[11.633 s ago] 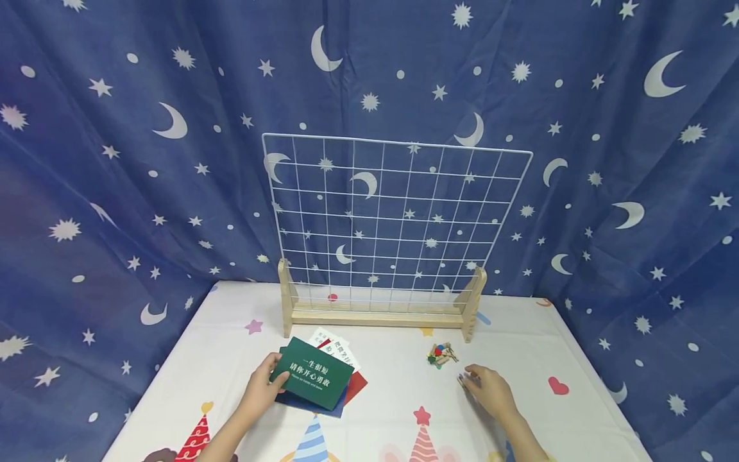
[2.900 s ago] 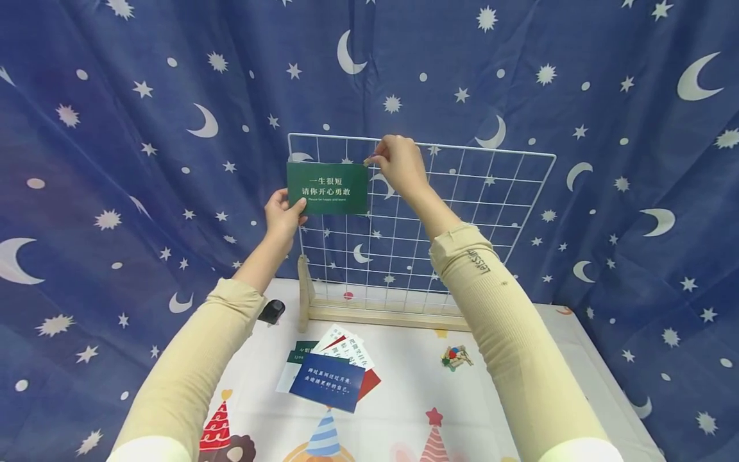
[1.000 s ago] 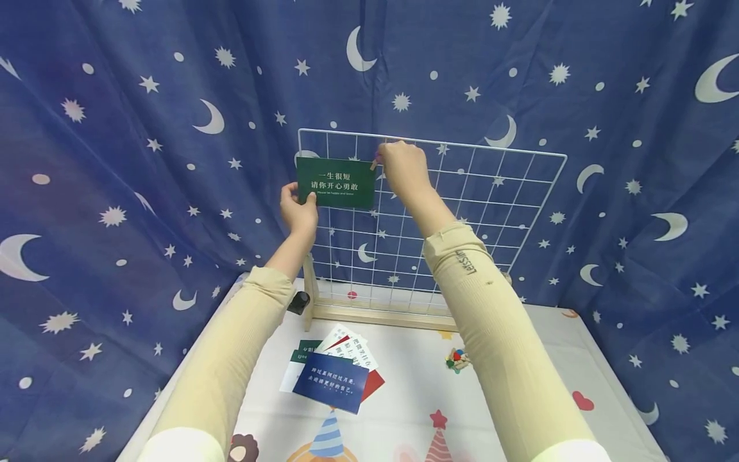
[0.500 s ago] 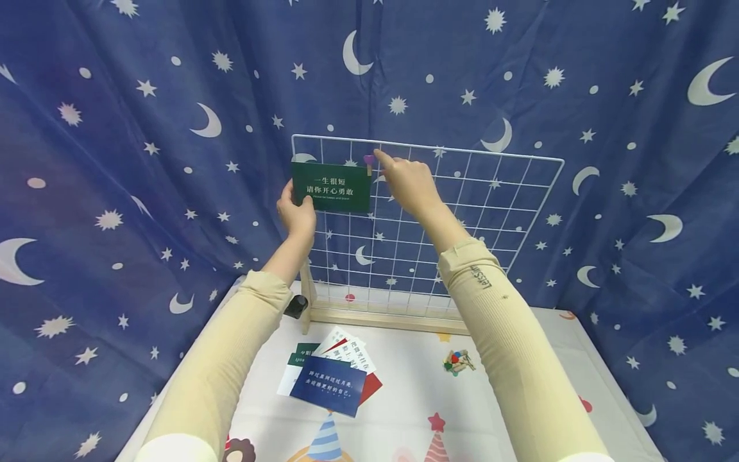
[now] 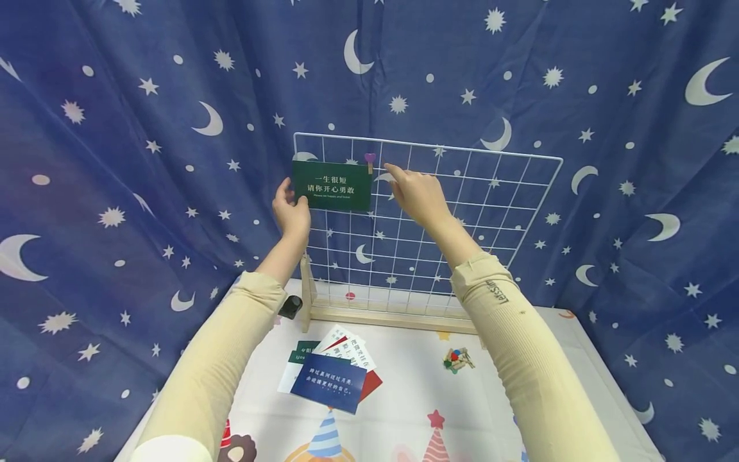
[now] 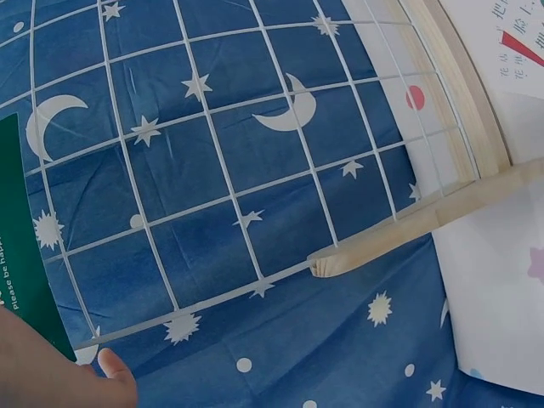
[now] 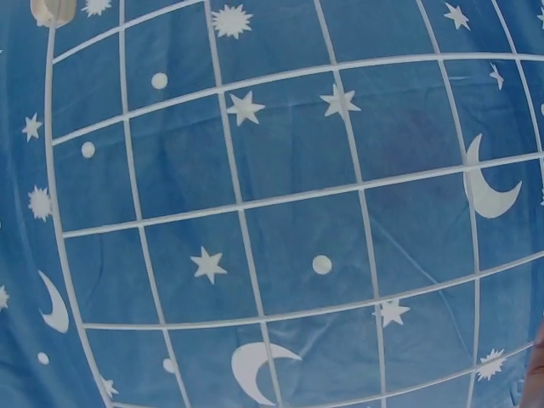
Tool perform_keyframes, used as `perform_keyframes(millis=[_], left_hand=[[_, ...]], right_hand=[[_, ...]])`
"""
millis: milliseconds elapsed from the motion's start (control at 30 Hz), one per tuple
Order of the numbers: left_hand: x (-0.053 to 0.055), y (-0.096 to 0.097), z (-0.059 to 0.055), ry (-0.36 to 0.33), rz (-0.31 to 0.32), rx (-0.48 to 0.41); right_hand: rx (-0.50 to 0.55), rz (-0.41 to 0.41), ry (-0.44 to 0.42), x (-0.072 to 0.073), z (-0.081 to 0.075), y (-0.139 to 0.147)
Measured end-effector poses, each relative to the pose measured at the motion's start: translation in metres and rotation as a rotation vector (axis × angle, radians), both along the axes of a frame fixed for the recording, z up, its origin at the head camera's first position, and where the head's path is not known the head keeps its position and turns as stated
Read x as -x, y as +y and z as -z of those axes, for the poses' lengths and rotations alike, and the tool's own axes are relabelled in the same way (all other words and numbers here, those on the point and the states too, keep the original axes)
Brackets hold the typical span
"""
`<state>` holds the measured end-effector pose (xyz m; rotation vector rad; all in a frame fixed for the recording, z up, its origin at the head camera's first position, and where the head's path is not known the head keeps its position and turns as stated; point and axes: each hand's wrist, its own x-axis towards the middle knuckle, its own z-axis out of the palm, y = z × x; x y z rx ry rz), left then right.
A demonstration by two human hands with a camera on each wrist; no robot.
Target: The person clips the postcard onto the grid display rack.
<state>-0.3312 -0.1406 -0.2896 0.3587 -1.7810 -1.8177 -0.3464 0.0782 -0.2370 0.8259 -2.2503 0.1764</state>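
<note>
A green card [image 5: 331,186] with white lettering hangs at the upper left of the white wire grid [image 5: 427,218]. A small wooden clothespin with a purple heart [image 5: 370,158] clips its upper right corner to the grid. My left hand [image 5: 293,215] is at the card's lower left corner, thumb overlapping the edge and fingers loosely spread just left of it. In the left wrist view the card [image 6: 30,255] shows beside that hand. My right hand [image 5: 420,196] is right of the clothespin, index finger extended, holding nothing. In the right wrist view only a sliver of it shows at the edge.
The grid stands in a wooden base [image 5: 392,319]. On the table lie a fanned pile of cards, a blue card [image 5: 329,383] on top, and a small heap of clothespins [image 5: 458,360]. A black object [image 5: 290,307] is beside the base's left foot. A starry curtain [image 5: 606,128] hangs behind.
The green card went from the table pile up to the grid, and the clothespin now clips it there. My right hand let go of the clothespin and drew back right. My left fingers loosened.
</note>
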Motion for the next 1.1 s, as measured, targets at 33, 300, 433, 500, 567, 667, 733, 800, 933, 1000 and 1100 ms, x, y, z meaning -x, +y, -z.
perform_keyframes(millis=[33, 300, 433, 500, 567, 667, 733, 800, 933, 1000, 1100], left_hand=[[0.0, 0.0, 0.0, -0.001, -0.003, 0.004], [-0.005, -0.001, -0.002, -0.011, -0.005, -0.011], [-0.008, -0.003, 0.0, -0.008, 0.004, -0.037], [-0.01, -0.005, 0.004, -0.013, 0.012, -0.044], [-0.012, -0.006, 0.007, -0.021, 0.022, -0.046], [-0.014, -0.007, 0.014, -0.029, 0.034, -0.047], [-0.016, -0.007, 0.017, -0.033, 0.026, -0.044], [-0.017, -0.008, 0.021, -0.029, 0.018, -0.039], [-0.018, -0.009, 0.03, -0.034, 0.01, -0.031], [-0.019, -0.01, 0.034, -0.041, 0.01, -0.025], [-0.021, -0.011, 0.039, -0.054, 0.015, -0.008]], right_hand=[[0.001, -0.003, -0.002, -0.001, 0.002, 0.001], [0.043, -0.013, -0.04, -0.006, 0.01, 0.011], [0.061, 0.002, -0.101, -0.01, 0.016, 0.015], [0.059, 0.008, -0.14, -0.011, 0.02, 0.016], [0.053, 0.015, -0.172, -0.013, 0.023, 0.017], [0.049, 0.025, -0.209, -0.014, 0.028, 0.02], [0.056, 0.026, -0.231, -0.016, 0.031, 0.022], [0.066, 0.027, -0.255, -0.018, 0.033, 0.024], [0.083, 0.016, -0.292, -0.021, 0.04, 0.027], [0.088, 0.01, -0.309, -0.023, 0.043, 0.028], [0.094, 0.009, -0.326, -0.026, 0.048, 0.03]])
